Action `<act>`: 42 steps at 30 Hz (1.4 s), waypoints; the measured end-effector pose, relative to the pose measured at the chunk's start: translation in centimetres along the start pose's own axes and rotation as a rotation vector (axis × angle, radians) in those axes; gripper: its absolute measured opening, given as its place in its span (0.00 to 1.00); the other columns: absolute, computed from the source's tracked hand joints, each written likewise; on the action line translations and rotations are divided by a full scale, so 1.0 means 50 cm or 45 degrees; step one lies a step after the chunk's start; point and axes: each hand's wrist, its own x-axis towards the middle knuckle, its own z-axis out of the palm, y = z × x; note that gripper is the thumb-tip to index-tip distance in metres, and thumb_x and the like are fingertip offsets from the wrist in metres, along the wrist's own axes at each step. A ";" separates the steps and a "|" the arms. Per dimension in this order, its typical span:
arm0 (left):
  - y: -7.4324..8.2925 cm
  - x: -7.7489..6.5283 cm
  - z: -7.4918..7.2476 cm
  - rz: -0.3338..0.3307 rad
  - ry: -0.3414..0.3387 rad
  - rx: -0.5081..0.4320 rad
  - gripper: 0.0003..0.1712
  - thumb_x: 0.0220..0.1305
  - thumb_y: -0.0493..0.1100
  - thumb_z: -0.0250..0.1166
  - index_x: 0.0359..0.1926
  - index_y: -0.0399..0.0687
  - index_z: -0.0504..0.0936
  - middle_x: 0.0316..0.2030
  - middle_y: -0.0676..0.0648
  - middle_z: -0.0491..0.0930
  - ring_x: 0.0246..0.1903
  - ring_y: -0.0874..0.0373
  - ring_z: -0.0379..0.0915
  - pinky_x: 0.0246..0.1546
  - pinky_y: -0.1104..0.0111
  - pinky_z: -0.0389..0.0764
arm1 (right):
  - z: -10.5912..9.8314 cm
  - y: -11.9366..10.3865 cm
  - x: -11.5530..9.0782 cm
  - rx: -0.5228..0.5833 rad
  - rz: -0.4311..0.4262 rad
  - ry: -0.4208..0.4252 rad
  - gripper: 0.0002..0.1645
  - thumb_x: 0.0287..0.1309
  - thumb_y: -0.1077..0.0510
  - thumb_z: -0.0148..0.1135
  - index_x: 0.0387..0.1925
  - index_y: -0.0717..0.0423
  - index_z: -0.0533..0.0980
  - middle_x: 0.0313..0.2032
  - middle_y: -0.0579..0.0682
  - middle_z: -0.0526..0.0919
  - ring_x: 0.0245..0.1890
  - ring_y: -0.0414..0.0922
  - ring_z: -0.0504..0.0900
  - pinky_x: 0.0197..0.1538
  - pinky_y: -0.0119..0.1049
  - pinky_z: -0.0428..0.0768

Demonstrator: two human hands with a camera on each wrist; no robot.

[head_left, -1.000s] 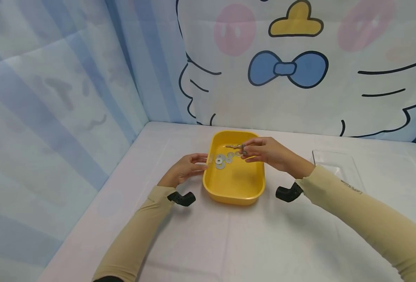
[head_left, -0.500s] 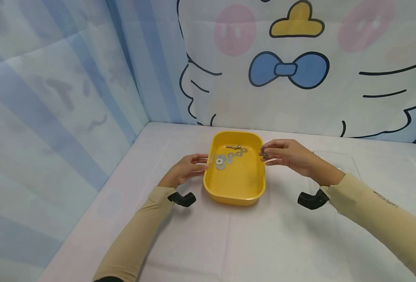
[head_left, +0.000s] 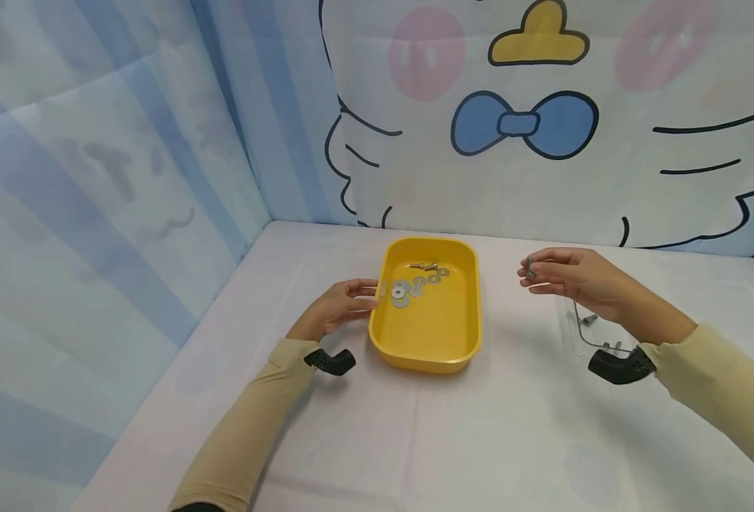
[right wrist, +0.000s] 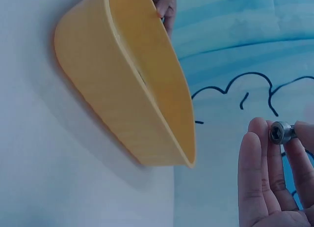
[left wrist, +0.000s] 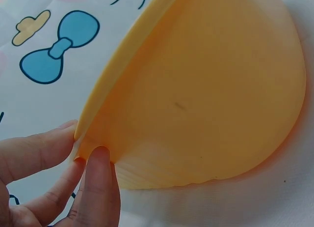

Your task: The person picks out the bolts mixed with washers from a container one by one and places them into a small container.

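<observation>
In the head view, a yellow plastic tray (head_left: pixel 424 361) holds several flat metal washers (head_left: pixel 400 301) and a few screws (head_left: pixel 431 267) towards its far end. My left hand (head_left: pixel 338 310) holds the tray's left edge. The left wrist view shows thumb and fingers (left wrist: pixel 100 173) around the rim, against the outer wall. My right hand (head_left: pixel 578 277) is raised in the air right of the tray. It pinches a small socket-head screw (right wrist: pixel 279 132) between thumb and fingers, the hex recess facing the right wrist camera.
A clear plastic box (head_left: pixel 578 323) stands on the white tabletop (head_left: pixel 479 434), partly hidden under my right hand and wrist. A few metal screws (head_left: pixel 590 320) lie in it. Printed curtains (head_left: pixel 325 142) close off the back and left sides.
My right hand has moved right, out from over the tray to near the clear box, carrying the screw. The left hand and the tray have stayed in place.
</observation>
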 end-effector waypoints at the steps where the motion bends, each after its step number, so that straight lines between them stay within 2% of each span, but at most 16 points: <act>1: 0.000 0.000 0.000 -0.003 0.003 0.000 0.31 0.63 0.33 0.60 0.66 0.42 0.63 0.65 0.42 0.65 0.62 0.46 0.66 0.65 0.58 0.69 | -0.008 0.001 -0.004 -0.001 -0.001 0.006 0.09 0.65 0.59 0.54 0.40 0.45 0.79 0.39 0.39 0.85 0.40 0.37 0.84 0.45 0.28 0.83; 14: 0.006 0.004 0.009 -0.075 0.088 -0.047 0.31 0.61 0.32 0.61 0.65 0.45 0.66 0.64 0.43 0.68 0.59 0.48 0.70 0.60 0.60 0.74 | -0.090 0.017 -0.053 0.297 -0.117 -0.013 0.15 0.65 0.69 0.48 0.41 0.55 0.80 0.39 0.46 0.86 0.41 0.41 0.86 0.44 0.31 0.84; 17: 0.005 0.005 0.009 -0.086 0.093 -0.056 0.31 0.61 0.32 0.61 0.65 0.46 0.66 0.64 0.43 0.68 0.59 0.48 0.70 0.61 0.59 0.74 | -0.103 0.023 -0.063 0.261 -0.120 0.041 0.15 0.66 0.69 0.48 0.40 0.53 0.80 0.39 0.45 0.86 0.41 0.39 0.85 0.44 0.30 0.84; 21: 0.006 0.004 0.010 -0.094 0.095 -0.061 0.31 0.61 0.32 0.61 0.65 0.47 0.66 0.64 0.44 0.68 0.60 0.49 0.70 0.61 0.59 0.73 | -0.118 0.036 -0.076 0.129 -0.096 0.160 0.14 0.66 0.66 0.50 0.39 0.50 0.81 0.38 0.41 0.85 0.40 0.36 0.85 0.43 0.27 0.84; 23: 0.008 0.003 0.010 -0.094 0.097 -0.063 0.31 0.61 0.32 0.61 0.65 0.47 0.66 0.64 0.44 0.68 0.60 0.48 0.70 0.61 0.59 0.73 | -0.126 0.045 -0.083 0.118 -0.101 0.186 0.14 0.66 0.66 0.50 0.39 0.49 0.81 0.38 0.40 0.85 0.40 0.36 0.85 0.42 0.26 0.84; 30: 0.005 0.004 0.011 -0.075 0.083 -0.064 0.31 0.61 0.31 0.61 0.65 0.46 0.66 0.64 0.43 0.68 0.60 0.48 0.69 0.62 0.59 0.73 | -0.158 0.078 -0.111 0.319 -0.166 0.111 0.16 0.67 0.68 0.46 0.41 0.54 0.80 0.39 0.45 0.86 0.40 0.38 0.86 0.42 0.27 0.84; 39: 0.003 0.004 0.010 -0.071 0.090 -0.078 0.31 0.61 0.31 0.61 0.65 0.46 0.67 0.63 0.43 0.69 0.59 0.48 0.70 0.61 0.59 0.73 | -0.180 0.114 -0.141 0.348 -0.163 0.208 0.15 0.66 0.68 0.47 0.40 0.53 0.80 0.37 0.43 0.86 0.37 0.37 0.86 0.40 0.25 0.84; 42: 0.004 0.004 0.011 -0.071 0.096 -0.080 0.31 0.61 0.31 0.61 0.65 0.46 0.67 0.63 0.43 0.69 0.59 0.48 0.70 0.61 0.59 0.73 | -0.185 0.125 -0.150 0.364 -0.131 0.242 0.15 0.66 0.67 0.48 0.39 0.51 0.81 0.36 0.42 0.87 0.36 0.37 0.86 0.38 0.26 0.84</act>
